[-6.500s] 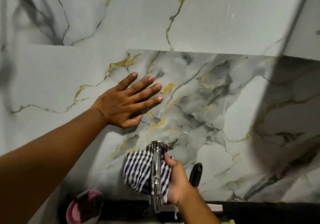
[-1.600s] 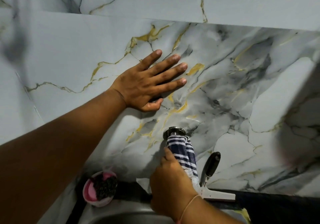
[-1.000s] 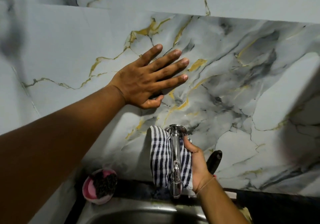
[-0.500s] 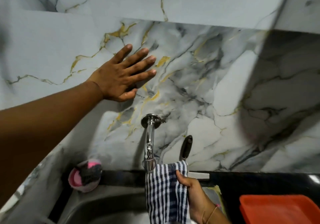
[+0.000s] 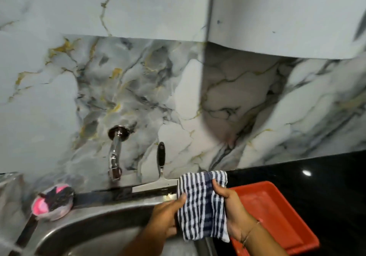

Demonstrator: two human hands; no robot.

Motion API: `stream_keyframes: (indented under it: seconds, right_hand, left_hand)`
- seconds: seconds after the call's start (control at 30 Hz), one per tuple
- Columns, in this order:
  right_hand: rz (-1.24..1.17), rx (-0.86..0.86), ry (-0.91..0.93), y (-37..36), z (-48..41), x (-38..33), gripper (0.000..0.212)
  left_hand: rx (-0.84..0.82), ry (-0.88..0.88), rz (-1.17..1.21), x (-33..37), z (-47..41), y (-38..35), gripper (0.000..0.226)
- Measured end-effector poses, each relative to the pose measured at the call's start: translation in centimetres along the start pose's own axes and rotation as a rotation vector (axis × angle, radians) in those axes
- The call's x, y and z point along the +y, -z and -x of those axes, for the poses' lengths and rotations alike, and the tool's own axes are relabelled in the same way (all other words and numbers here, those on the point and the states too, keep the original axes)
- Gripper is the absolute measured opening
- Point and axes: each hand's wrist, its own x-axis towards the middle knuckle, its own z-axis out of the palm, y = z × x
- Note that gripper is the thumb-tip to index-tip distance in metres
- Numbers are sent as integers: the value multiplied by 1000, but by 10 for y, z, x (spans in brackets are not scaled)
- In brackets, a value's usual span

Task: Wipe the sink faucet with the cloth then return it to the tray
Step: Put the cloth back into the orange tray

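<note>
The blue-and-white striped cloth [image 5: 203, 204] hangs between both hands above the sink's right rim. My left hand [image 5: 165, 216] pinches its left edge and my right hand [image 5: 231, 208] grips its right edge. The chrome faucet [image 5: 115, 152] sticks out of the marble wall to the left, bare and apart from the cloth. The orange-red tray [image 5: 273, 212] lies on the black counter just right of the cloth, partly behind my right hand.
A steel sink [image 5: 95, 224] fills the lower left. On its left rim sits a pink bowl with a dark scrubber [image 5: 53, 200]. A squeegee with a black handle [image 5: 161, 160] leans on the wall behind the sink. Black counter [image 5: 326, 186] extends right.
My left hand left the wall and took the cloth's left edge. The cloth came off the faucet and moved right toward the tray. The view swung right and down.
</note>
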Motion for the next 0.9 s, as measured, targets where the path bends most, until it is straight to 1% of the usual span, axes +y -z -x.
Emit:
stream_keyframes:
  seconds: [0.03,0.1,0.17,0.2,0.27,0.4,0.47,0.5,0.57,0.63,0.7,0.77,0.83,0.87,0.9]
  right_hand:
    - [27,28,-28,18,6,2,54]
    - [104,66,-57,47,15,3,41]
    - [232,147,-28,89,22,-2,27]
    - [314,197,-10,105,24,-6,24]
    - [443,254,-2,142,26,-17,26]
    - [563,315,-26,211,11,-41,36]
    - [619,379,-30,239,-4,-48,36]
    - [646,419,-26,249,-12,-49,32]
    - [697,491,10,260,-25,-47,20]
    - [752,552,55,268,-39,-41,26]
    - [826,605,85,273,-50,-34,25]
    - [996,662,80,274,-58,-24,35]
    - [1227,731,59,270,-58,-16,50]
    - [1314,776,51,269,-56,-12,55]
    - [1359,824,54,269,-55,-8,60]
  left_hand:
    - [17,1,10,-15,-6,-14,24]
    - [61,-2,-16,-36,-19,-35,8]
    - [123,-3,-105,-55,-34,-62,4]
    - [144,-5,-146,-61,-39,-70,5]
    - [155,14,-183,-75,-52,-96,9]
    - [158,49,-203,-98,-84,-150,11]
    - [166,32,-287,-108,-101,-175,7]
    - [175,8,-363,-112,-110,-185,6]
    - [229,-46,-534,-116,-127,-200,23]
    - [253,-100,-648,-118,-140,-212,27]
    - [250,-152,-760,-117,-152,-218,29]
    - [247,-173,-888,-120,-161,-218,39]
    - [261,-149,-976,-126,-167,-215,58]
    - [267,-153,-1009,-129,-167,-214,61]
    - [278,-189,-1031,-132,-168,-212,58]
